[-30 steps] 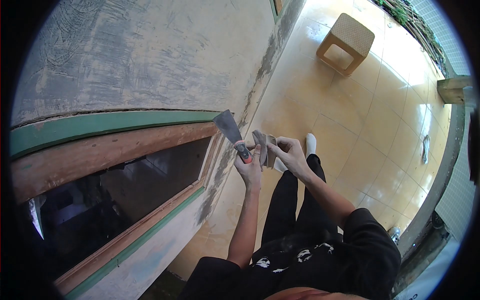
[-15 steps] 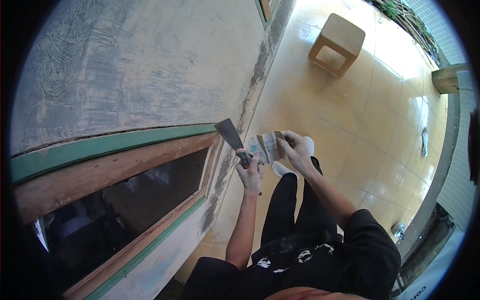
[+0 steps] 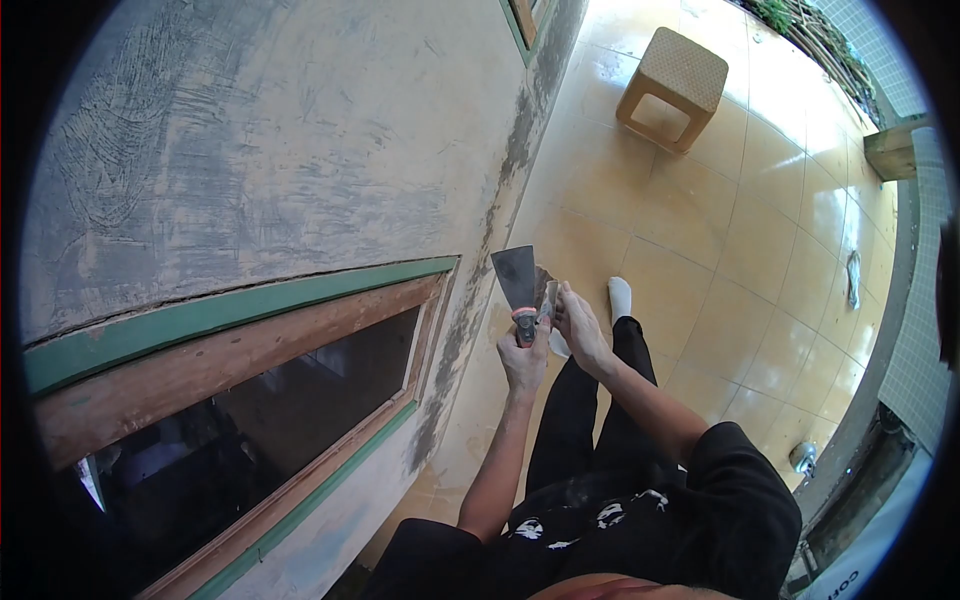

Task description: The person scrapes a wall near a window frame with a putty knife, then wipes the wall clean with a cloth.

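My left hand [image 3: 523, 362] is closed around the handle of a putty knife [image 3: 516, 280], whose wide grey blade points up and away from me. Right beside it, a folded piece of sandpaper [image 3: 549, 299] sits between my two hands, seen nearly edge-on. My right hand [image 3: 583, 332] presses against the sandpaper, fingers together and partly hidden. Both hands are close together over my legs, near the wall's corner.
To the left rises a patchy, scraped wall [image 3: 280, 150] with a green and brown window frame [image 3: 230, 335]. A tan plastic stool [image 3: 684, 70] stands on the tiled floor [image 3: 740, 270]. Farther right lie a crumpled white item [image 3: 853, 280] and a round metallic object [image 3: 803, 458].
The putty knife has moved right and turned more upright. The sandpaper, spread wide before, now appears narrow and folded between my hands, which have come closer together.
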A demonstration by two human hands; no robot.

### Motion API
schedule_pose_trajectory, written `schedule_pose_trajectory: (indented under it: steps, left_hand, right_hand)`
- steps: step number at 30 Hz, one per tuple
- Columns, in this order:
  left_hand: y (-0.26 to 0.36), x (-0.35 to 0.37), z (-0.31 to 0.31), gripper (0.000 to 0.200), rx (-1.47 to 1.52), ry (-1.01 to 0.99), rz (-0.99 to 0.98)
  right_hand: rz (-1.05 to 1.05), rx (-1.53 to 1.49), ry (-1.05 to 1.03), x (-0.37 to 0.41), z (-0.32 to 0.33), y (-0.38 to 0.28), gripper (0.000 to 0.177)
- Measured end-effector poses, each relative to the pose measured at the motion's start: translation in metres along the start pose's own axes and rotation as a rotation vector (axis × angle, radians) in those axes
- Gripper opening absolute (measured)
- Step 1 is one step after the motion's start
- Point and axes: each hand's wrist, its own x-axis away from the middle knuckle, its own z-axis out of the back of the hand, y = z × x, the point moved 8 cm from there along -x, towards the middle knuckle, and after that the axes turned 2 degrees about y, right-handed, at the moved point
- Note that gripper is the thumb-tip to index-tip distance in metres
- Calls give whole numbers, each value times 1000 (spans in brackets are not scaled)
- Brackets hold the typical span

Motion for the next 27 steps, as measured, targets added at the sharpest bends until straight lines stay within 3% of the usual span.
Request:
schedule_pose_trajectory:
  steps: [1, 6, 11, 13, 15, 18, 21, 23, 27]
  left_hand:
    - [-8, -1, 1, 23, -21, -16, 13]
    - [-16, 0, 8, 22, -87, -104, -50]
    - [-9, 4, 23, 26, 36, -160, 191]
    - [-20, 0, 38, 24, 3, -146, 155]
    - [-7, -4, 45, 23, -267, -217, -47]
    - [6, -4, 50, 25, -296, -232, -158]
    - [18, -1, 54, 31, -369, -284, -153]
    - [16, 0, 57, 23, -327, -256, -153]
    - [23, 0, 60, 21, -283, -235, -228]
  right_hand:
    - [-94, -107, -134, 3, -8, 9, 33]
    - [-185, -130, -77, 5, -15, 5, 30]
    - [-276, -116, -87, 2, -32, 20, 32]
    - [-305, -115, -128, -4, -34, 32, 29]
    - [-334, -115, -169, -6, -42, 36, 26]
    - [-395, -109, -209, -12, -54, 41, 19]
    - [-345, -101, -198, -19, -53, 47, 18]
    - [-153, -12, -461, -23, -61, 46, 17]
    - [-311, -29, -411, -24, -65, 39, 15]
